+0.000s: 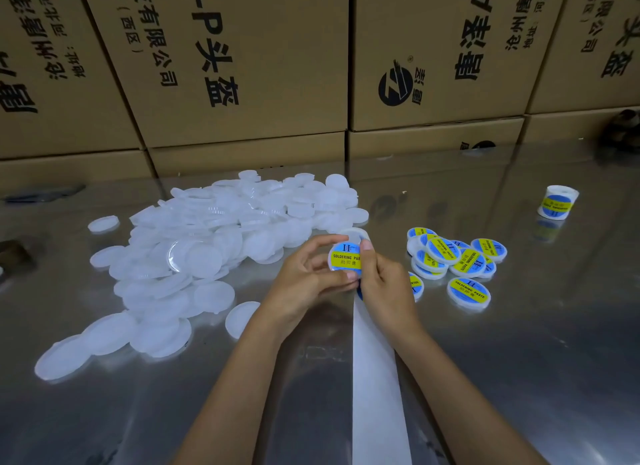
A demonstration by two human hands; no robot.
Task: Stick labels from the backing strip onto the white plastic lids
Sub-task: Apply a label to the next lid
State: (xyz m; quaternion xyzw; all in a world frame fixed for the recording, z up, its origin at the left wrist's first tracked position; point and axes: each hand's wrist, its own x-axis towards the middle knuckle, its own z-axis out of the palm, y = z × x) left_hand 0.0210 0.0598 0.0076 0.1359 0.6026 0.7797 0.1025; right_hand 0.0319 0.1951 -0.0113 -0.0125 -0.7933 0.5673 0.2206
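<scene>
Head view: the left hand (304, 277) pinches a white lid (343, 257) by its rim above the desk (519, 360) centre while the right hand (384, 284) presses its thumb on the blue-and-yellow label (344, 259); uneven pressure could leave it creased, skewed or lifting at an edge. The backing strip (375, 378) runs near, under the right wrist, and could be dragged. Unlabelled lids (207, 250) lie heaped left, labelled lids (457, 260) right, a label roll (557, 201) far right, cartons (242, 66) behind; nothing obstructs the hands.
</scene>
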